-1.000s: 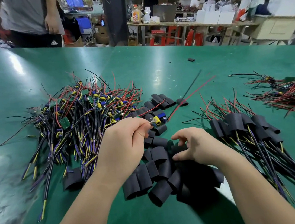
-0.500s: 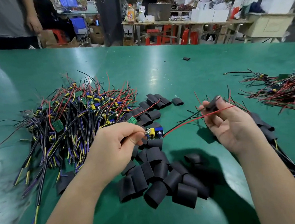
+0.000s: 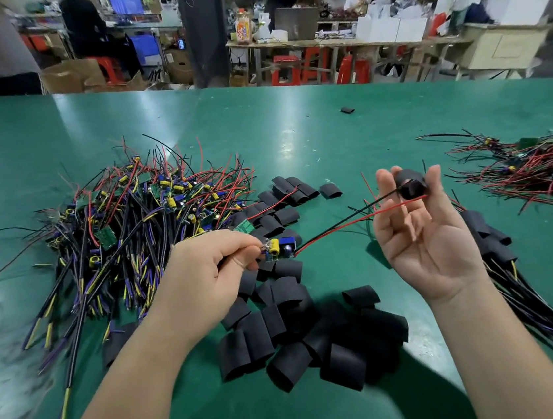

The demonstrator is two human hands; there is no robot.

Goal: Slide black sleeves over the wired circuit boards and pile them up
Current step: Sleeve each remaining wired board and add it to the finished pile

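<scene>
1. Circuit board (image 3: 277, 247), yellow and blue parts on top: raised just over the surface, left of centre, pinched at its near end by the curled fingers (image 3: 235, 250) and thumb of the left hand (image 3: 207, 275).
2. Red and black wires (image 3: 348, 220): stretched from the board up and rightward to the black sleeve (image 3: 410, 184); whether threaded inside it, impossible to tell.
3. Black sleeve: held higher and to the right, squeezed between thumb and fingertips of the right hand (image 3: 423, 240), palm turned up toward the camera, other fingers loosely bent.
4. Below and between both hands: loose sleeves (image 3: 304, 340) heaped on the green surface (image 3: 295, 145), more strewn behind the board.
5. Left: heap of bare wired boards (image 3: 139, 225), cables fanned toward the near edge.
6. Right, behind the right wrist: sleeved boards (image 3: 489, 240) piled together, cables trailing nearer.
7. Far right: second tangle (image 3: 532, 169) of red-wired boards, well apart from the rest.
8. Far side: one stray sleeve (image 3: 347, 110), lying alone.
</scene>
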